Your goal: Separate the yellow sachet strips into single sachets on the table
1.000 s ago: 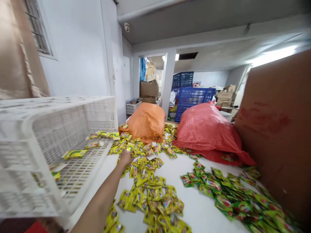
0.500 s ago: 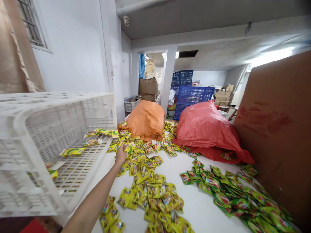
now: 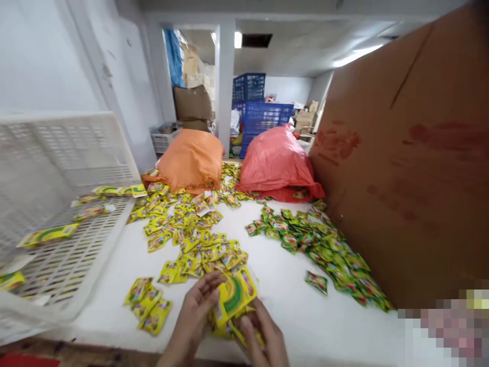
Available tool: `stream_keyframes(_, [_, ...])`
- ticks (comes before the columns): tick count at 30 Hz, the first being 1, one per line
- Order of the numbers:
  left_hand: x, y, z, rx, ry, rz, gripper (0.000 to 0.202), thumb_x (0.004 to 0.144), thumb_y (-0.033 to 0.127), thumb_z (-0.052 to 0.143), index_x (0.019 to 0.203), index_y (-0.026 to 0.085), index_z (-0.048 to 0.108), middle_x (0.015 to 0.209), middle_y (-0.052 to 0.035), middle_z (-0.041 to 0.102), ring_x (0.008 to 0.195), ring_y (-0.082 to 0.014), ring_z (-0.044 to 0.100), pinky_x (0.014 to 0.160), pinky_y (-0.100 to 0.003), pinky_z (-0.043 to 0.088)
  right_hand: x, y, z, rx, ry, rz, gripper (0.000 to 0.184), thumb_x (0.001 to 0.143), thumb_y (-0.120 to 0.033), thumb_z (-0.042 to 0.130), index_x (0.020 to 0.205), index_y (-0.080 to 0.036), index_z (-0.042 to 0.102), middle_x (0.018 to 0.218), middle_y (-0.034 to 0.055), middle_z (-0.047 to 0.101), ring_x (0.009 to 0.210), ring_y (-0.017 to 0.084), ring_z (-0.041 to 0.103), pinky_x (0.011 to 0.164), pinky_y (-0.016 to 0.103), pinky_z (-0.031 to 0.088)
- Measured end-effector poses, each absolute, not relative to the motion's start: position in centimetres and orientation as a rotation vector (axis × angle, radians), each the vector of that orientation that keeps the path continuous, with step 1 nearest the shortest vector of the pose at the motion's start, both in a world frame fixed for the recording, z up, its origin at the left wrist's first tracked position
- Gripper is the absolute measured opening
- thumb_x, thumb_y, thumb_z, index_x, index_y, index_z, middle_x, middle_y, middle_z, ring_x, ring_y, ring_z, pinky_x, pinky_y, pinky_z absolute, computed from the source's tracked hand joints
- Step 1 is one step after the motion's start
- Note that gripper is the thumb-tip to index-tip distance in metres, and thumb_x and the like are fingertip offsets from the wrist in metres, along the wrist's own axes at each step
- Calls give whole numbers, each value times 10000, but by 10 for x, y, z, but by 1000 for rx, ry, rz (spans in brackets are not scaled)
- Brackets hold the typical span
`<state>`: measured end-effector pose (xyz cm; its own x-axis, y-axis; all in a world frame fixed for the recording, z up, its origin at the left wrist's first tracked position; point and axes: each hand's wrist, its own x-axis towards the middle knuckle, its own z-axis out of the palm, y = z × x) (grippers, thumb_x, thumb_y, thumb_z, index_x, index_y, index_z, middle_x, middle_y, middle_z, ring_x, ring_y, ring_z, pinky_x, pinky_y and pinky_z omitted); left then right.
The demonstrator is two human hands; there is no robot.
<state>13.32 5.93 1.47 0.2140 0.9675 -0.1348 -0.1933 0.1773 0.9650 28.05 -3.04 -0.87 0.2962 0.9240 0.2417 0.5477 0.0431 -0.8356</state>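
Yellow card (image 3: 237, 296) has come back from the far pile to the near edge, where your left hand (image 3: 195, 312) now has company from your right hand (image 3: 272, 340); your view has swung right and down too. Card's tilted, green arc facing you. Left thumb and fingers pinch its left side. Right is closed on bunched sachets (image 3: 224, 330) just under the card; how many, can't tell, fingers cover them.

Step in hand, as I read it: bringing card and sachets together two-handed. Next move calls for keeping the left pinch firm and the sachets squared behind the card; loose ones could slip.

Past your fingers, loose yellow sachets (image 3: 191, 265) run up the white table (image 3: 269, 278). Green sachets (image 3: 324, 244) heap right, beside the cardboard box (image 3: 382, 193). White crate (image 3: 97, 140) on your left lies open toward you, more yellow cards (image 3: 49, 235) inside. Orange sack (image 3: 191, 158) and red sack (image 3: 277, 160) at the back.
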Motion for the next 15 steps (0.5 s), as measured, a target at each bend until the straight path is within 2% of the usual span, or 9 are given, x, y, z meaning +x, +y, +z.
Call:
stream_keyframes(4, [140, 11, 0, 1092, 1182, 1024, 506, 622, 506, 660, 1024, 198, 646, 1159, -76, 614, 1160, -274, 485, 995, -376, 393, 262, -27, -8, -1348, -1514, 462, 373, 867, -278, 453, 1236, -243, 502, 1129, 72, 608, 1037, 207, 570, 863, 287, 485])
stream_keyframes(10, [123, -3, -18, 1116, 1221, 1106, 660, 508, 556, 717, 1049, 188, 627, 1178, -98, 599, 1170, -308, 470, 970, -375, 418, 257, -49, -11, -1255, -1633, 557, 452, 842, -256, 510, 1286, -303, 440, 1209, 50, 575, 1085, 207, 552, 876, 314, 479])
stream_keyframes(13, [122, -2, -16, 1102, 1241, 1138, 638, 533, 554, 705, 1037, 172, 620, 1132, -93, 625, 1132, -292, 505, 976, -359, 408, 273, -34, -1, -1128, -1725, 648, 374, 845, -270, 503, 1217, -304, 515, 1123, 37, 621, 995, 181, 591, 828, 292, 488])
stream_keyframes(15, [124, 0, -12, 1070, 1315, 1163, 579, 548, 568, 686, 961, 165, 641, 1034, -82, 668, 1069, -284, 550, 949, -342, 430, 291, -12, 3, -1264, -1642, 605, 285, 859, -281, 470, 1114, -266, 595, 1017, 45, 642, 938, 177, 590, 813, 290, 471])
